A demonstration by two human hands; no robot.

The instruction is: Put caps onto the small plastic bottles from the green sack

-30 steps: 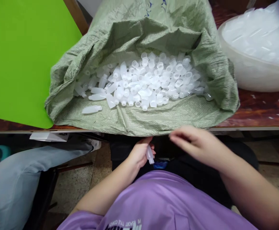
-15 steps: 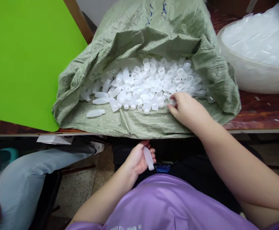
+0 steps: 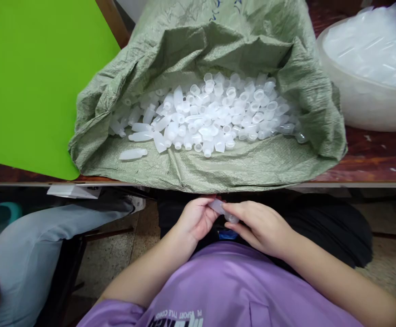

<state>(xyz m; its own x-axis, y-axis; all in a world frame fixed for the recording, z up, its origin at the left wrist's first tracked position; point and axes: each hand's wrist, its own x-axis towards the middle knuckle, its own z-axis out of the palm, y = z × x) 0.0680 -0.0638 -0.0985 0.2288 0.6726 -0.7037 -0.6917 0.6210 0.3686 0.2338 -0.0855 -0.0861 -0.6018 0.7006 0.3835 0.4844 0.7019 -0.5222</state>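
Plainly, I counted two hands in front of the wearer, and both met on one small bottle [image 3: 218,207] of cloudy white plastic, held low over the lap just under the edge of the surface [image 3: 375,156]. The left hand [image 3: 196,222] was curled around the bottle's upper end, with thumb and fingers closed on it. The right hand [image 3: 261,227] had its fingertips pinched on the bottle's lower end and its other fingers loosely bent. I could not tell whether a cap sat under those fingertips.

On the surface lay one green woven sack [image 3: 225,170], its mouth rolled open towards the wearer. Inside it was a heap of white bottles [image 3: 215,113], far too many for me to count. One stray bottle [image 3: 133,154] lay on its side apart from the heap, near the sack's left fold. To the left I saw one bright green board [image 3: 31,81], and to the right one pale basin [image 3: 361,109] filled with clear plastic pieces.

Blue marks [image 3: 223,3] showed on the sack's top edge, but they were too cut off to read. White print [image 3: 175,320] on the purple shirt [image 3: 225,290] ran upside down at the frame's bottom, and I could not read it reliably. One leg in light blue trousers [image 3: 48,236], another person's, showed at lower left.
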